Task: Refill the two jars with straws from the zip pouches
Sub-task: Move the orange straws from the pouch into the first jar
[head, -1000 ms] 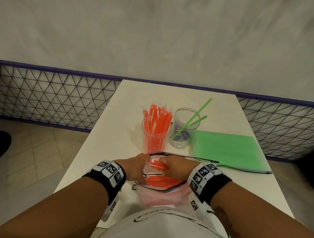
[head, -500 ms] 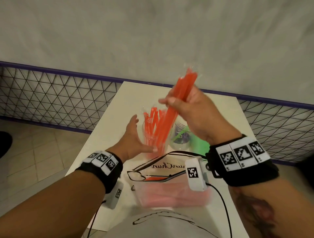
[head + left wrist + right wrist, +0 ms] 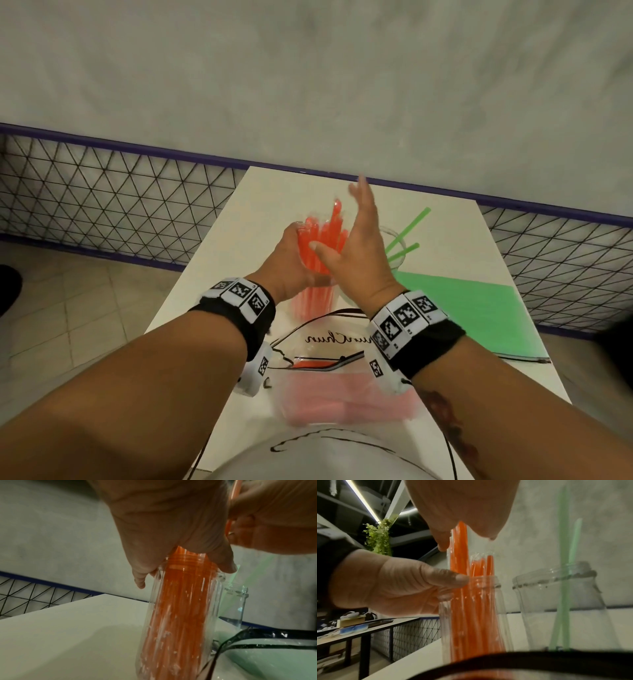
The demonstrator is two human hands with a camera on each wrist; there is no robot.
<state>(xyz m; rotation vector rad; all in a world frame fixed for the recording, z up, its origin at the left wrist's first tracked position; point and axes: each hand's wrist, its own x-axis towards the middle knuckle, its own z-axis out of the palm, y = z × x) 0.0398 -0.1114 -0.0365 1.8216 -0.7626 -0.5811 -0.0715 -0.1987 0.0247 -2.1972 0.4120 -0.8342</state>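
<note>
A clear jar (image 3: 313, 294) packed with orange straws (image 3: 325, 236) stands mid-table. My left hand (image 3: 291, 253) grips the jar's neck (image 3: 476, 582), thumb on the rim. My right hand (image 3: 356, 236) is held over the jar with straight fingers, its palm and thumb against the tallest straws (image 3: 460, 540). Just right stands the second jar (image 3: 556, 601) with two green straws (image 3: 407, 229). A clear pouch of orange straws (image 3: 346, 394) lies open at the front edge. The pouch of green straws (image 3: 462, 308) lies to the right.
The white table (image 3: 212, 308) ends at a purple-railed mesh fence (image 3: 102, 192) on the left and behind. Tiled floor shows to the left. Cables from the wrist cameras trail near the front edge.
My right hand has come down with the bundle of orange straws, set it into the jar and spread its fingers. My left hand has closed round the jar's neck.
</note>
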